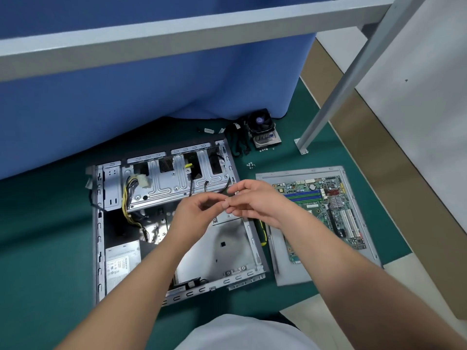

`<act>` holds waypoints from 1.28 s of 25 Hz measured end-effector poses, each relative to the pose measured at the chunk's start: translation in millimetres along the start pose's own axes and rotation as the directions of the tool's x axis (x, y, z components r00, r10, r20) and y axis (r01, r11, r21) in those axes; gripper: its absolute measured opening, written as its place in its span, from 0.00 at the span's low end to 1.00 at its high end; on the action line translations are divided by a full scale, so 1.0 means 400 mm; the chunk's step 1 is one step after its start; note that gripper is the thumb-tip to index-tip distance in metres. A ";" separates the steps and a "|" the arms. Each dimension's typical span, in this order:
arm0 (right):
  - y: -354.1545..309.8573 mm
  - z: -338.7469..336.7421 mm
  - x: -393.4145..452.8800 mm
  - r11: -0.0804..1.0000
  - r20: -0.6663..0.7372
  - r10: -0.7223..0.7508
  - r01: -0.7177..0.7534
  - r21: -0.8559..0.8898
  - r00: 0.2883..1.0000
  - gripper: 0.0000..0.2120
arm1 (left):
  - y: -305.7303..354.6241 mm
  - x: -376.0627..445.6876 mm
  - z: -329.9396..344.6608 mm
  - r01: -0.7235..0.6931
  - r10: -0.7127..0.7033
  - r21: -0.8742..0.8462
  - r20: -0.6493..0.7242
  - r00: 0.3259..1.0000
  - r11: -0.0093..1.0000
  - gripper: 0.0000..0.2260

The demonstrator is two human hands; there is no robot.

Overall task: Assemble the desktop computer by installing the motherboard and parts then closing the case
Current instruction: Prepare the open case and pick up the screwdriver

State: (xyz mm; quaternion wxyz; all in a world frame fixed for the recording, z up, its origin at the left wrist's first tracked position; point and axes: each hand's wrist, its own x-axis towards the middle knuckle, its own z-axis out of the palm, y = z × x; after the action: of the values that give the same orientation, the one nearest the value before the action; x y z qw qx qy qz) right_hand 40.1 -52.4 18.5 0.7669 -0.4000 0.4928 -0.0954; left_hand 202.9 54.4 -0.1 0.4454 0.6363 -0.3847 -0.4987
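Note:
An open grey computer case point(101, 236) lies flat on the green mat, with a power supply point(122, 258) and yellow-black cables point(126, 198) inside. The green motherboard point(326, 205) rests on the grey side panel point(288, 274) to the right of the case. My left hand point(194, 215) and my right hand point(255, 200) meet above the case, fingertips touching each other. A thin black cable runs just behind the fingertips; whether the fingers pinch anything is unclear.
A CPU cooler with fan point(262, 130) and black cables point(236, 141) lie behind the case. Small screws point(250, 165) sit on the mat between them and the panel. A blue partition point(151, 97) and a grey frame post point(326, 114) border the bench.

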 end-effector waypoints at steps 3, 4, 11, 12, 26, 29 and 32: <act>-0.009 0.001 -0.003 0.997 0.022 -0.012 0.014 -0.072 1.000 0.15 | 0.004 0.008 0.001 0.051 -0.053 -0.061 -0.030 0.998 0.997 0.03; -0.013 -0.004 0.000 0.997 0.026 -0.037 0.039 -0.073 0.999 0.14 | 0.004 0.010 0.002 0.074 -0.079 -0.101 -0.054 0.995 0.992 0.03; 0.093 -0.144 0.082 0.878 -0.469 -0.151 -0.100 -0.469 0.870 0.05 | -0.013 0.021 0.000 0.219 -0.291 -0.352 -0.169 0.942 0.910 0.04; 0.135 -0.153 0.099 0.799 -0.457 -0.093 -0.208 -0.564 0.884 0.07 | -0.015 0.022 0.001 0.237 -0.317 -0.373 -0.171 0.933 0.897 0.04; 0.239 -0.150 0.174 0.503 -0.534 0.006 -0.464 -0.729 0.846 0.08 | -0.036 0.009 0.007 0.341 -0.448 -0.467 -0.137 0.884 0.816 0.03; 0.194 -0.153 0.134 0.679 -0.521 -0.138 -0.303 -0.669 0.842 0.09 | -0.028 0.009 -0.005 0.348 -0.465 -0.570 -0.068 0.883 0.744 0.02; 0.141 -0.115 0.056 0.870 -0.469 -0.352 0.099 -0.483 0.810 0.07 | -0.022 0.012 -0.022 0.307 -0.459 -0.704 -0.031 0.888 0.640 0.03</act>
State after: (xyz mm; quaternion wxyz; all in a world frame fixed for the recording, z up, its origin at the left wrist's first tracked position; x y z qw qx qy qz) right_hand -1.0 -50.9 -45.5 0.4684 -0.5748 0.6451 -0.1846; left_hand 213.0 54.3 -9.1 0.5679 0.5427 0.0185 -0.6185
